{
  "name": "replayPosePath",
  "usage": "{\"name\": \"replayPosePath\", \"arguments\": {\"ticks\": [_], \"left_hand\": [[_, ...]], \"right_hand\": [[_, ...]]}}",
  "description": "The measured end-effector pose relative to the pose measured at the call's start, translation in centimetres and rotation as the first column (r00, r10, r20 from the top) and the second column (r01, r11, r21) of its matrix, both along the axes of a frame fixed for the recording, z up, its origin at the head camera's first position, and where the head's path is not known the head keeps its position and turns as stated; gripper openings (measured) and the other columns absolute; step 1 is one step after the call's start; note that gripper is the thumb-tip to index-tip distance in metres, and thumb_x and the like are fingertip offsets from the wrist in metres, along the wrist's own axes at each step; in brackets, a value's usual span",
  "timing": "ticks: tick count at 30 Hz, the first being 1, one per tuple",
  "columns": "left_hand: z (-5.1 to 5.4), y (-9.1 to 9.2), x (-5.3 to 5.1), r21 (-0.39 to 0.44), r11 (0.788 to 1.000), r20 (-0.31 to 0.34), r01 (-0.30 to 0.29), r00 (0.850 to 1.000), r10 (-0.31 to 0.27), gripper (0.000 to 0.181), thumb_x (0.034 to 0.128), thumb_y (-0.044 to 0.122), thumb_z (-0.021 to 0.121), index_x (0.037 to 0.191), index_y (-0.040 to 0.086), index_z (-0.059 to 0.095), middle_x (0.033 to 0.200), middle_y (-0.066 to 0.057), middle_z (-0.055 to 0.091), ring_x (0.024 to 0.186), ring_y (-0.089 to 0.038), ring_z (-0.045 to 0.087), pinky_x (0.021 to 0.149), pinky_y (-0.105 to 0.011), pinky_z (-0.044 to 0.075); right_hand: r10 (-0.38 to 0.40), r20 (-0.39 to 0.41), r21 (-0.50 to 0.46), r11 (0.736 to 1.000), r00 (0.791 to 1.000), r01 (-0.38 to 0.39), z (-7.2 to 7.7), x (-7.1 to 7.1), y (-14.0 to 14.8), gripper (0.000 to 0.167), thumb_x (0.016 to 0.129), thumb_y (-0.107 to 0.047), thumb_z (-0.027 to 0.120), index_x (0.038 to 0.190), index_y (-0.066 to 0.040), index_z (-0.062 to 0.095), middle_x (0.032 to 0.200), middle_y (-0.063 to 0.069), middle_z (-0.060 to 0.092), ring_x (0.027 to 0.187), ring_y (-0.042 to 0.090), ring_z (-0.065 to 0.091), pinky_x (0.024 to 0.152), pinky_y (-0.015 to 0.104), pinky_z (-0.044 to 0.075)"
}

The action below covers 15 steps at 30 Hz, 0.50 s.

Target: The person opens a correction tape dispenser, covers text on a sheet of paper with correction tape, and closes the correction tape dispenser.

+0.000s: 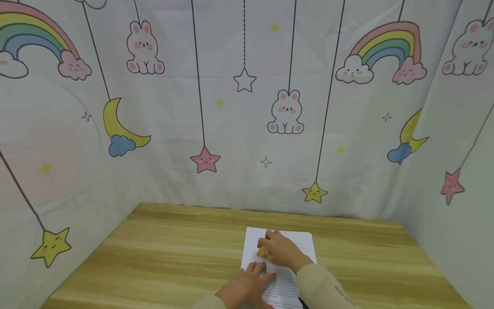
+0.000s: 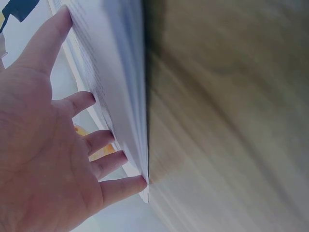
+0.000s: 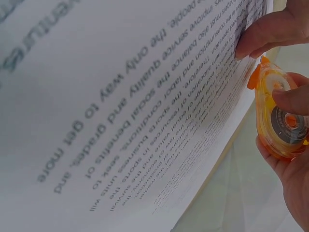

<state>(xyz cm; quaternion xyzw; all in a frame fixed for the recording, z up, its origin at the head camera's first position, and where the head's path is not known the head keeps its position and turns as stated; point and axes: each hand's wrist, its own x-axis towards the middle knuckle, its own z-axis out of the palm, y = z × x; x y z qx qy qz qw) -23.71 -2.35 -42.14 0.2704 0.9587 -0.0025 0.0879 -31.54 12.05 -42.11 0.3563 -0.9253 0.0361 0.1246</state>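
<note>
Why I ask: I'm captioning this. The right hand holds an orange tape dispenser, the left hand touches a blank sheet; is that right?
Not quite: the sheet isn't blank; the right wrist view shows printed text on it. The right hand does hold an orange tape dispenser, and the left hand touches the sheet.

Site type: a screened desk-work booth; the wider building cannot be identified. A wood-grain table (image 1: 173,240) forms the work surface. Wrinkled printed fabric (image 1: 170,184) hangs behind the far edge and beside the left and right edges, turning at both far corners. Its pattern consists of rainbows (image 1: 393,32), rabbits (image 1: 286,113), moons (image 1: 112,121) and stars (image 1: 205,161). Printed sheets (image 1: 285,286) lying on the table indicate desk use.
</note>
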Motion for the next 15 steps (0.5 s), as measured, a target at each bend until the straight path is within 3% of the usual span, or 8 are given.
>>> {"name": "replayPosePath", "arguments": {"ticks": [8, 11, 15], "left_hand": [[-0.23, -0.17, 0.01, -0.010, 1.000, -0.020, 0.012, 1.000, -0.012, 0.070, 0.0710, 0.063, 0.065, 0.131, 0.033, 0.046, 0.140, 0.001, 0.038, 0.130, -0.025, 0.036, 0.096, -0.050, 0.042], [-0.10, -0.15, 0.00, -0.015, 1.000, -0.013, 0.007, 1.000, -0.008, 0.070, 0.0711, 0.064, 0.064, 0.132, 0.034, 0.045, 0.140, 0.002, 0.036, 0.129, -0.023, 0.035, 0.096, -0.049, 0.042], [0.10, -0.06, 0.02, -0.014, 1.000, 0.003, -0.002, 1.000, 0.002, 0.069, 0.0713, 0.063, 0.065, 0.131, 0.034, 0.045, 0.139, 0.002, 0.035, 0.128, -0.022, 0.035, 0.096, -0.048, 0.041]], "right_hand": [[0.006, -0.082, 0.106, 0.994, 0.997, 0.003, -0.33, 0.07, -0.47, 0.021, 0.080, -0.016, 0.068, 0.098, -0.023, 0.060, 0.094, 0.000, 0.053, 0.082, 0.016, 0.049, 0.064, 0.026, 0.047], [0.025, -0.138, 0.167, 0.986, 0.990, -0.001, -0.18, 0.08, -0.59, 0.021, 0.080, -0.022, 0.069, 0.098, -0.022, 0.059, 0.095, 0.000, 0.054, 0.082, 0.016, 0.049, 0.064, 0.025, 0.049], [0.029, -0.154, 0.207, 0.978, 0.988, 0.004, 0.09, 0.20, -0.58, 0.020, 0.081, -0.023, 0.069, 0.098, -0.022, 0.059, 0.094, 0.001, 0.055, 0.080, 0.017, 0.050, 0.064, 0.027, 0.049]]}}
